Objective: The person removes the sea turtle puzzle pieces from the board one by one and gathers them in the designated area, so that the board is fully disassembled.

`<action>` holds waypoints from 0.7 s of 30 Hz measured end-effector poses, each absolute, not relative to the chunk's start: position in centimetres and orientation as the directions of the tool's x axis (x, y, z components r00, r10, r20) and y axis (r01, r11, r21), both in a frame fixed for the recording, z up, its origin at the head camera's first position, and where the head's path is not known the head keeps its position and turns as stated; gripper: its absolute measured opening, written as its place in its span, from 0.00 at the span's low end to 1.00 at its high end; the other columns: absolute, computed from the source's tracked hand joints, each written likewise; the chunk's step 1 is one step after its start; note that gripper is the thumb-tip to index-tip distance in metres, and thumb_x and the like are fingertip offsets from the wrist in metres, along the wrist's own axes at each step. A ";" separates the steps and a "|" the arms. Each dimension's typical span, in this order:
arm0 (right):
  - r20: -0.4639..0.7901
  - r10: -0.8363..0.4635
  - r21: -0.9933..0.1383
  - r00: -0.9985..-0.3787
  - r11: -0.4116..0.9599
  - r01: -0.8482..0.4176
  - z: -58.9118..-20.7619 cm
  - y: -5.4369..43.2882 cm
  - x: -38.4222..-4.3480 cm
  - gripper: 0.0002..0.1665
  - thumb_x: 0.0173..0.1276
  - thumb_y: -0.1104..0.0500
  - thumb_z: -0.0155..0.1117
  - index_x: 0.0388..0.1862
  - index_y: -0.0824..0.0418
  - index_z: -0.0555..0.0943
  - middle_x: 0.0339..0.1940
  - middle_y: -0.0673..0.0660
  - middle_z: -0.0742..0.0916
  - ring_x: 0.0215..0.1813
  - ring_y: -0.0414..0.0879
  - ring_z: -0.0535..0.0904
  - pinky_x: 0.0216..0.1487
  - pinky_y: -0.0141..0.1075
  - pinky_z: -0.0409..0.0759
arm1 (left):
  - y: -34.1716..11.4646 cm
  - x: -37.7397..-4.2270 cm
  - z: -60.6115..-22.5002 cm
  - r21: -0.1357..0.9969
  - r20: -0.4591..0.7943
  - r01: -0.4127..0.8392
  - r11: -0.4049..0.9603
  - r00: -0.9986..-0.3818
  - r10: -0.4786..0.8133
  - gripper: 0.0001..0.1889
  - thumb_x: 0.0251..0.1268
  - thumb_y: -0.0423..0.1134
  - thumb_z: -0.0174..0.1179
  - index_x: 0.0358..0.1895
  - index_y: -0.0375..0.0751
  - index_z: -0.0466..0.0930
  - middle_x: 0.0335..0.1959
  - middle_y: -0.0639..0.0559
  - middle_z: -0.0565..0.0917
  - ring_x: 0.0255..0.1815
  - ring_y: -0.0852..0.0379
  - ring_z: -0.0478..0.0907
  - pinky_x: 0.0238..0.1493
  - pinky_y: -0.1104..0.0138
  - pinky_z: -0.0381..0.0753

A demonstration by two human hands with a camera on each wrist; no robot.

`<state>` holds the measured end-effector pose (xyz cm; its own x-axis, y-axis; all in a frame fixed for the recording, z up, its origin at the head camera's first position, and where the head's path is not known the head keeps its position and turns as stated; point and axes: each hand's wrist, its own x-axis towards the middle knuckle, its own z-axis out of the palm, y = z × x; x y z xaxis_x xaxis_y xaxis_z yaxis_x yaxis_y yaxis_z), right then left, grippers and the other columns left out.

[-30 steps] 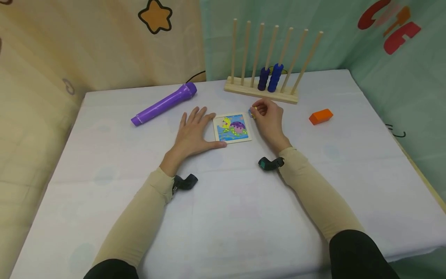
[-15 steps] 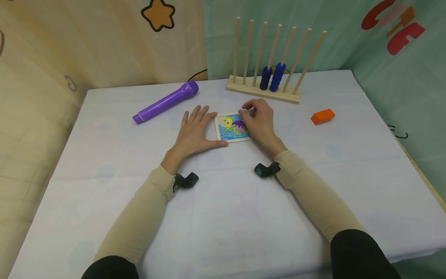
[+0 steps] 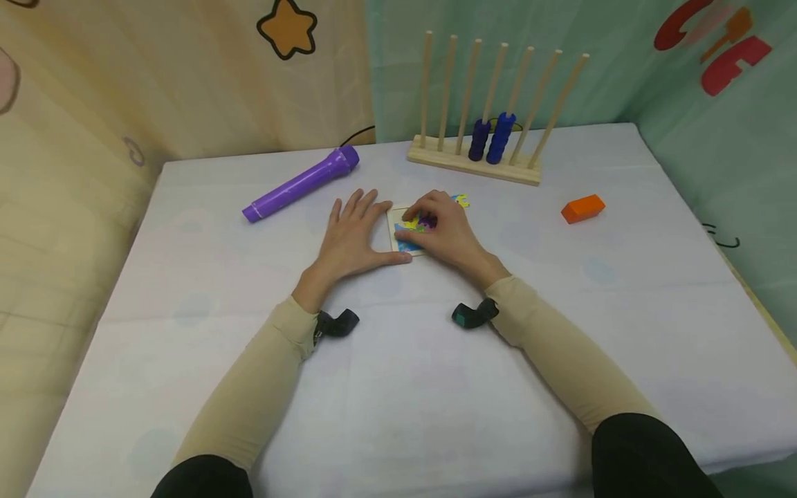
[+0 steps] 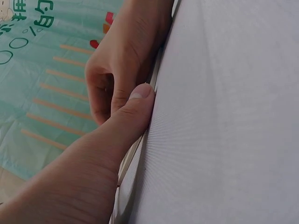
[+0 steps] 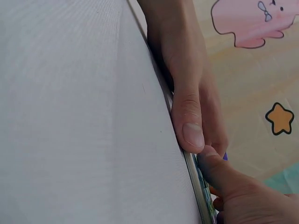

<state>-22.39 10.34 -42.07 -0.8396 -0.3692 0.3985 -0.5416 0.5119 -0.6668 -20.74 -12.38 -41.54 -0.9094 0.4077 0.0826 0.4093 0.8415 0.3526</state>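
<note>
A small picture puzzle [image 3: 406, 245] in a pale wooden frame lies on the white table in the head view; a yellow and purple animal shows on blue. My left hand [image 3: 350, 238] rests at its left side with straight, spread fingers, thumb at the lower edge and index finger at the top left corner. Over the picture is my right hand [image 3: 445, 232], bent fingers and thumb down on it and covering its right part. Whether they pinch a piece is hidden. A loose yellow and blue puzzle piece [image 3: 461, 200] lies just beyond the right hand.
Behind stands a wooden peg rack [image 3: 473, 164] with dark blue and blue beads on two pegs. A purple toy microphone [image 3: 299, 185] lies at the back left. An orange block [image 3: 582, 209] is to the right. Patterned curtains [image 3: 187, 76] border the table.
My right hand has left the loose piece beyond the puzzle and moved left onto the picture, now covering its right part. The left hand keeps its place at the frame.
</note>
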 end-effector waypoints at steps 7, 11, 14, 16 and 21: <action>0.389 -0.396 -0.653 -0.832 0.519 -0.552 -42.2 10.5 -22.5 0.21 0.57 0.52 0.86 0.43 0.60 0.88 0.45 0.56 0.84 0.48 0.50 0.78 0.52 0.40 0.77 | -12.3 -20.7 -41.5 0.353 0.078 0.405 0.843 -0.911 0.404 0.59 0.50 0.79 0.68 0.83 0.52 0.60 0.87 0.43 0.53 0.89 0.41 0.39 0.86 0.39 0.31; 0.356 -0.408 -0.655 -0.841 0.533 -0.536 -41.9 10.3 -22.6 0.21 0.59 0.52 0.85 0.43 0.61 0.87 0.47 0.57 0.84 0.50 0.51 0.77 0.56 0.43 0.76 | -12.3 -20.7 -41.4 0.354 0.073 0.398 0.847 -0.914 0.399 0.59 0.51 0.79 0.68 0.83 0.51 0.60 0.87 0.43 0.52 0.89 0.41 0.39 0.86 0.39 0.31; 0.344 -0.414 -0.642 -0.843 0.551 -0.532 -41.9 10.2 -22.7 0.20 0.60 0.52 0.84 0.44 0.61 0.87 0.47 0.57 0.84 0.51 0.51 0.77 0.58 0.43 0.76 | -12.3 -20.6 -41.4 0.356 0.070 0.392 0.848 -0.917 0.394 0.59 0.50 0.79 0.68 0.83 0.52 0.60 0.88 0.43 0.52 0.89 0.41 0.38 0.86 0.39 0.31; 0.342 -0.417 -0.634 -0.842 0.559 -0.534 -41.9 10.1 -22.7 0.20 0.61 0.52 0.84 0.44 0.61 0.87 0.47 0.58 0.84 0.52 0.51 0.77 0.58 0.43 0.76 | -12.3 -20.6 -41.3 0.360 0.069 0.391 0.847 -0.917 0.394 0.59 0.51 0.79 0.68 0.83 0.52 0.60 0.88 0.43 0.52 0.89 0.42 0.38 0.86 0.40 0.31; 0.345 -0.427 -0.611 -0.835 0.573 -0.546 -41.8 10.1 -22.6 0.20 0.62 0.51 0.83 0.44 0.62 0.86 0.48 0.58 0.83 0.52 0.52 0.76 0.58 0.44 0.75 | -12.3 -20.7 -41.3 0.361 0.068 0.395 0.845 -0.914 0.399 0.59 0.51 0.79 0.68 0.83 0.51 0.60 0.87 0.43 0.53 0.89 0.42 0.38 0.86 0.40 0.31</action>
